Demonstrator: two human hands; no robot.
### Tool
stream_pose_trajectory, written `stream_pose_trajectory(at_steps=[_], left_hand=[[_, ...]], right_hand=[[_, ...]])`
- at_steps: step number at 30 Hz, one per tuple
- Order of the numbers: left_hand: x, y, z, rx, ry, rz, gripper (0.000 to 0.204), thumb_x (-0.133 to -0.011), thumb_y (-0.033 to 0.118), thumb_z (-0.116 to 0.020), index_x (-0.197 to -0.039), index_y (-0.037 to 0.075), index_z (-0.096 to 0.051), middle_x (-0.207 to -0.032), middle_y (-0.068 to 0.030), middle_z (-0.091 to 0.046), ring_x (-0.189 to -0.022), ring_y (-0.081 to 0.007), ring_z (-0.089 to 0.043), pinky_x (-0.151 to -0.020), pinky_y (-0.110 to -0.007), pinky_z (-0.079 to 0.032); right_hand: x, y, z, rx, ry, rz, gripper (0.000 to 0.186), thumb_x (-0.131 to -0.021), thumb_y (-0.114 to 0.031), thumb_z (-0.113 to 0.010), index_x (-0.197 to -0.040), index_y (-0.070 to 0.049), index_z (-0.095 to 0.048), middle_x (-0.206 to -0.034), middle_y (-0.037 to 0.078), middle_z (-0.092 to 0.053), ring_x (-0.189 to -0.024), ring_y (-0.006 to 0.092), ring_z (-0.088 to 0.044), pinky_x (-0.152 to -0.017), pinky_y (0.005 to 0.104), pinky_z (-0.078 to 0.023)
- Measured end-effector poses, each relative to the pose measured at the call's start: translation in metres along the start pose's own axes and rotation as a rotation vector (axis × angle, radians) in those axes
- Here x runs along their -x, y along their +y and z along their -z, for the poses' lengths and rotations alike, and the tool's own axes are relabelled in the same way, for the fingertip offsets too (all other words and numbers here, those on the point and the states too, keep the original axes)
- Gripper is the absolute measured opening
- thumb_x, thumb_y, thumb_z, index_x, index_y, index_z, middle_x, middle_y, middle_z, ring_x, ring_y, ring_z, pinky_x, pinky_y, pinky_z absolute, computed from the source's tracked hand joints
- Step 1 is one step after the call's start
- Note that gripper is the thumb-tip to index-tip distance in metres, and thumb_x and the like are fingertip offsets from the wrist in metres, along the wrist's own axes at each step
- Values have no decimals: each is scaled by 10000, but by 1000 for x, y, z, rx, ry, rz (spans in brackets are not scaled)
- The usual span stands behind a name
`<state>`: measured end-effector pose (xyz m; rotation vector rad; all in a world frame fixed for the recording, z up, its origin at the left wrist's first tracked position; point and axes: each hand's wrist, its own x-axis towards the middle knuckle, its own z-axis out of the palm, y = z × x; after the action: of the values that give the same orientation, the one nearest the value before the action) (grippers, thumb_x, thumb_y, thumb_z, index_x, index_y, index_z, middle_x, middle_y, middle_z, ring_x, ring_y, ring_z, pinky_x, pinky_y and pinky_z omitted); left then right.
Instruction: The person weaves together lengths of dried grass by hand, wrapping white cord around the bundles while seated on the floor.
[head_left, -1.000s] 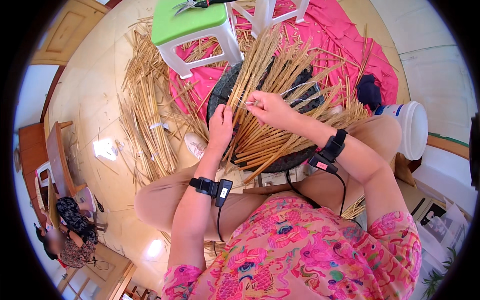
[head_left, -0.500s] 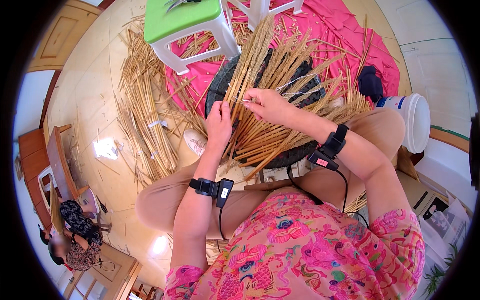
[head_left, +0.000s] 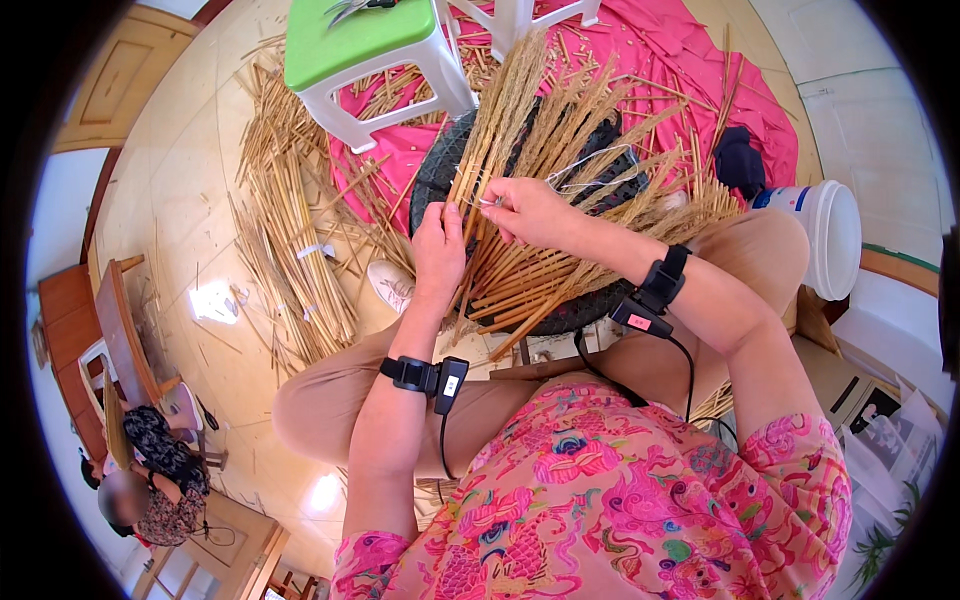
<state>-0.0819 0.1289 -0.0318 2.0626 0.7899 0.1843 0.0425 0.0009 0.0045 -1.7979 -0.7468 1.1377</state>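
One view, head: left hand (head_left: 440,243) and right hand (head_left: 527,209) sit close together just above the centre of the frame.
Left hand: thumb and fingers closed on the stalk bundle (head_left: 500,110), toward its lower end.
Right hand: thumb and fingertips pinched on white cord (head_left: 600,184), just right of the bundle; a small pale item at the fingertips is too small to identify.
Stalk bundle: upper centre of the frame; tilted, feathery heads toward the top edge.
White cord: crosses the bundle near the hands; a loose loop lies to the right of the right hand.
Loose stalks (head_left: 525,290): fanned below and right of the hands, on a dark round support (head_left: 432,175).
Stalk pile (head_left: 300,230): left of centre, on the floor, with a white tie (head_left: 316,251) around part of it.
Stool (head_left: 365,40): top, left of centre; green seat, white legs, cutting tool (head_left: 352,8) on the seat.
Pink sheet (head_left: 755,85): upper right, under scattered stalks.
White bucket (head_left: 838,240): right side, near dark blue cloth (head_left: 738,162).
Second person (head_left: 170,510): lower left, seated.
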Motion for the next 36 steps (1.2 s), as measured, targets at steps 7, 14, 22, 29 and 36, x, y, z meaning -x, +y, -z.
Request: stream_pose_trajectory(at_steps=[7, 14, 22, 29, 36], left_hand=[[-1, -5, -3, 47, 14, -19, 306, -988, 266, -416, -927, -2, -550, -775, -237, -614, -744, -415, -599, -658, -474, -452], [-1, -4, -3, 26, 11, -21, 312, -995, 260, -397, -918, -4, -546, -757, -224, -609, -729, -408, -596, -652, -468, -449], [0, 0, -3, 9, 24, -58, 326, -1003, 263, -381, -908, -4, -542, -734, -220, -596, -710, -409, -587, -639, -468, -444], [-1, -2, -3, 12, -8, -34, 330, -1002, 266, -384, -899, -12, -529, -761, -247, -591, -730, -434, -576, -643, -486, -436], [-4, -6, -2, 34, -21, -75, 339, -999, 266, -396, -884, -17, -544, -772, -249, -597, -742, -432, -584, -651, -477, -446]], right_hand=[[-2, 6, -1, -11, 36, -12, 106, -906, -103, -571, -860, -8, -574, -576, 19, -562, -508, 88, -560, -477, 256, -445], [-7, 12, 1, -4, 84, 1, 146, -890, -136, -580, -822, -15, -624, -561, 61, -608, -449, 138, -579, -441, 295, -469], [-6, -14, 24, -4, -40, -162, 179, -894, -175, -599, -879, -10, -665, -585, 44, -603, -471, 101, -555, -443, 246, -457], [-12, -10, 29, 28, -88, -176, 185, -902, -198, -602, -880, -24, -663, -582, 29, -597, -481, 97, -555, -455, 246, -457], [-13, 14, 22, 191, 39, 173, 167, -893, -174, -593, -874, -19, -653, -554, 45, -587, -494, 131, -582, -502, 299, -466]])
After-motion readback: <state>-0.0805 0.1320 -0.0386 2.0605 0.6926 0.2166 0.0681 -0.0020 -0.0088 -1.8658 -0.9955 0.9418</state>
